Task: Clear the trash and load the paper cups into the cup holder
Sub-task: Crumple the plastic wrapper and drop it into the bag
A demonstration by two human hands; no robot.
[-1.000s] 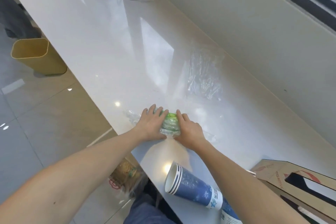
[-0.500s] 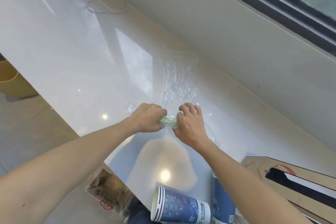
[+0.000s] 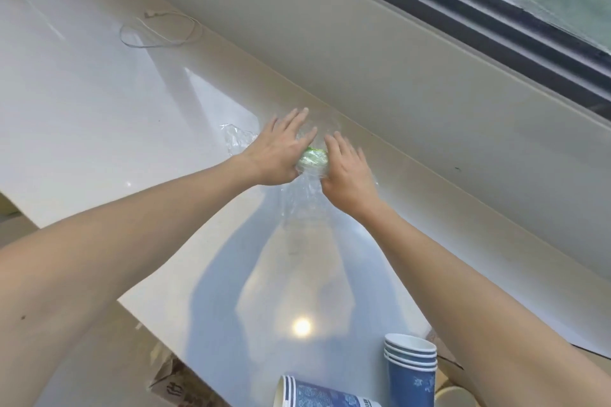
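**Near the countertop's back edge, both hands press on clear plastic wrap**

Both arms reach forward over the white countertop (image 3: 99, 102). The left hand (image 3: 277, 152) and right hand (image 3: 347, 172) lie palm-down with fingers spread flat, released rather than clenched, flanking a crumpled clear plastic wrap (image 3: 312, 160) with a green patch. Half a second ago both fists were closed around that wad; now they have opened and sit closer to the wall. Stacked blue paper cups (image 3: 411, 370) stand at the near edge, another stack (image 3: 317, 395) lying beside them.
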